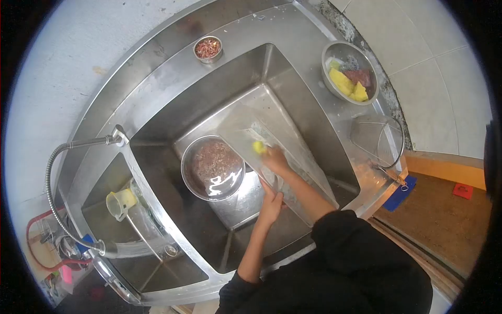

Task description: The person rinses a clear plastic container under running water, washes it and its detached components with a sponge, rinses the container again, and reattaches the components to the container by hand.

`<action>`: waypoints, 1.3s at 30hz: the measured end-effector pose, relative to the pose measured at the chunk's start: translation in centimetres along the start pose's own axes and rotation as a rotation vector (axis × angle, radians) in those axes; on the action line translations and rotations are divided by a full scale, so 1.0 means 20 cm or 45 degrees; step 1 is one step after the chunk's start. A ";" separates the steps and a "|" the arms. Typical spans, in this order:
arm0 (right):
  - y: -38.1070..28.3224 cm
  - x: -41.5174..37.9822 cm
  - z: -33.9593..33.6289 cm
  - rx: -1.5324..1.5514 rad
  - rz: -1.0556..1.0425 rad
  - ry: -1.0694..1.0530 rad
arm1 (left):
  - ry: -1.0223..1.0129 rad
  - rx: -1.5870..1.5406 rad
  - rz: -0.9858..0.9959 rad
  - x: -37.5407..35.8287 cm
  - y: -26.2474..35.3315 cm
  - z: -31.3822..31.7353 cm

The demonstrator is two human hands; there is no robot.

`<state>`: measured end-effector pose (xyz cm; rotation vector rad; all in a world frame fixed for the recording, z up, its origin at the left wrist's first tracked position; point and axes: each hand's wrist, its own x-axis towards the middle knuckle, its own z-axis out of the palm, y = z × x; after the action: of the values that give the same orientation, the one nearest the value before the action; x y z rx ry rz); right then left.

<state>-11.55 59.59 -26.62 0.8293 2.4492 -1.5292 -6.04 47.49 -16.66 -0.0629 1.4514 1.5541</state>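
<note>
In the large sink basin, my right hand (276, 160) is closed on a small yellow sponge (258, 147), held against the inside of a pale rectangular tray (238, 128). My left hand (271, 203) grips the tray's near left edge with the fingers wrapped round it. The tray is tilted in the basin, and my right forearm covers part of it. Just left of the tray sits a round steel bowl (187, 180), holding reddish-brown grains under water.
A small cup (213, 59) of reddish bits stands on the back ledge. On the right ledge are a steel bowl (327, 79) with yellow and dark red pieces and a wire strainer (384, 141). The left basin holds a yellowish jug (119, 204) beneath a hose tap (49, 172).
</note>
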 end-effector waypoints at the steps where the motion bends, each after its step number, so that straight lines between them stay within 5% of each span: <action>1: 0.07 0.00 0.01 -0.264 0.245 -0.026 | 0.016 0.023 0.036 -0.01 0.04 0.01; 3: 0.20 0.13 0.07 -0.530 0.481 -0.045 | -0.028 0.010 0.030 0.01 0.05 0.00; 5: 0.30 0.34 0.20 0.091 0.120 -0.181 | -0.072 -0.012 0.007 -0.02 0.06 0.02; 8: -0.15 0.20 0.12 0.166 0.099 -0.015 | -0.067 0.037 -0.167 -0.03 0.11 0.03; 10: -0.25 -0.05 -0.02 0.115 0.060 -0.240 | -0.054 -0.106 -0.074 -0.02 0.07 0.04; 12: -0.09 -0.29 -0.14 0.051 0.361 -0.279 | -0.045 -0.120 -0.024 -0.04 0.07 0.03; 14: 0.49 -0.35 -0.02 -0.337 0.528 -0.330 | -0.042 -0.136 0.028 -0.08 0.08 0.04; 16: 0.44 -0.28 0.04 -0.354 0.492 -0.190 | -0.042 -0.008 -0.028 -0.08 0.14 0.02; 20: 0.10 -0.29 0.05 0.060 0.569 -0.212 | -0.086 0.184 -0.050 -0.06 0.22 -0.11; 22: -0.12 -0.49 -0.07 0.626 0.363 -0.376 | -0.021 0.074 0.027 -0.08 0.30 -0.10; 25: 0.08 -0.74 -0.11 0.484 0.485 -0.362 | -0.017 0.444 0.045 -0.08 0.34 -0.07; 27: 0.32 -0.71 -0.13 -0.710 -0.244 -1.219 | 0.052 0.808 0.167 -0.09 0.36 0.02; 28: 0.33 -0.72 -0.13 -0.804 -0.358 -1.287 | 0.064 0.791 0.150 -0.08 0.35 0.06; 36: 0.29 -0.56 -0.16 -1.155 -0.123 -0.810 | 0.555 1.324 0.334 -0.03 0.22 0.18; 39: 0.28 -0.58 -0.19 -1.256 -0.156 -0.810 | 0.289 1.271 0.015 -0.09 0.37 0.15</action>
<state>1.73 60.27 -24.59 -0.0063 2.2951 -0.3294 -8.20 50.22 -9.24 0.3681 2.2552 0.6985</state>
